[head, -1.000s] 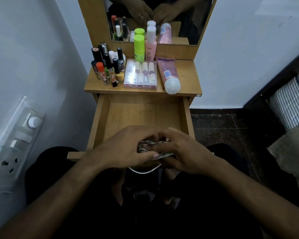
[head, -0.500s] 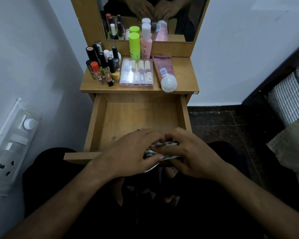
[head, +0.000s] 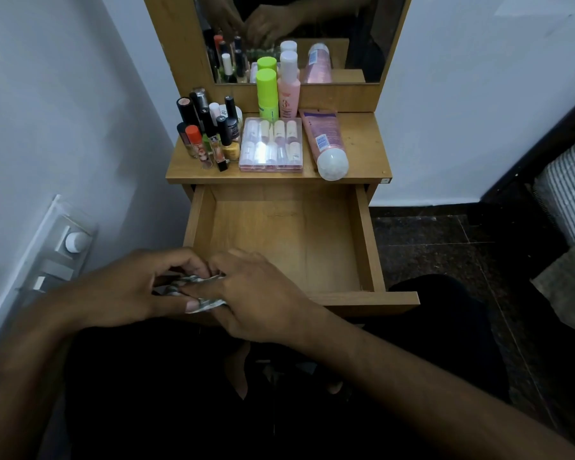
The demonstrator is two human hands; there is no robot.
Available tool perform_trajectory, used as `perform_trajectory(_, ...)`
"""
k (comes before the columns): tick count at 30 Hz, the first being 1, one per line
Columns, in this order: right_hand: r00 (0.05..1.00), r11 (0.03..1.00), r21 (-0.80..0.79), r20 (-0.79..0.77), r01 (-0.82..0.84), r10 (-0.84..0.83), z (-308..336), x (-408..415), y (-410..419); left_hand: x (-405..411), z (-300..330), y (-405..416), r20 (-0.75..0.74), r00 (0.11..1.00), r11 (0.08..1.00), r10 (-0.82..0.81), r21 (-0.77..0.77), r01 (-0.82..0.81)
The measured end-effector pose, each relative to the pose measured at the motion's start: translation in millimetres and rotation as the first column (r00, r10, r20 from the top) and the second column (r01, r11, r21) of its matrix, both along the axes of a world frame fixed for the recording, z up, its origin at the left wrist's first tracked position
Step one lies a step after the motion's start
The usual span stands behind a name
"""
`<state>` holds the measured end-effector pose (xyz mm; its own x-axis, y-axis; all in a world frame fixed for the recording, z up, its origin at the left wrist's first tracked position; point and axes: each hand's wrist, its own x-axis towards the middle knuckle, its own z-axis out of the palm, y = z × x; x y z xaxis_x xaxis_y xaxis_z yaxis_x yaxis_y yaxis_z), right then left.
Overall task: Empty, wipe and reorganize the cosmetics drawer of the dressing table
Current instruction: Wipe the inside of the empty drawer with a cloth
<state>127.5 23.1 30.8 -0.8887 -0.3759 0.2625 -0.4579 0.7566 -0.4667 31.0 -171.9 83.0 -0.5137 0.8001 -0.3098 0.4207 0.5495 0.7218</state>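
The wooden drawer of the dressing table stands pulled out, and its bare floor shows nothing inside. At its front left corner my left hand and my right hand both grip a small striped cloth bunched between their fingers. On the tabletop stand several nail polish and lipstick bottles, a clear case of small bottles, a green-capped bottle, a pink bottle and a lying pink tube.
A mirror rises behind the tabletop. A switch panel is on the left wall. Dark tiled floor lies to the right, with striped fabric at the far right edge. My dark-clothed legs are below the drawer.
Both hands with the cloth have shifted from the drawer's front middle toward its front left corner. The camera view has moved as well.
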Motion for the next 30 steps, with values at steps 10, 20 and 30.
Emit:
perform_trajectory(10, 0.978, 0.990, -0.100, 0.173, -0.097, 0.113, 10, -29, 13, -26, 14, 14, 0.061, 0.995, 0.991, -0.085, -0.097, 0.091)
perform_trajectory(20, 0.944, 0.963, 0.033, 0.191, 0.266, -0.268, -17, -57, 58, -37, -29, 60, -0.312, 0.936, 0.986, 0.162, 0.084, -0.142)
perform_trajectory(30, 0.910, 0.985, 0.110, 0.406, -0.132, 0.077, -19, -58, 56, -28, -82, 77, -0.333, 0.912, 0.963, 0.241, -0.036, -0.268)
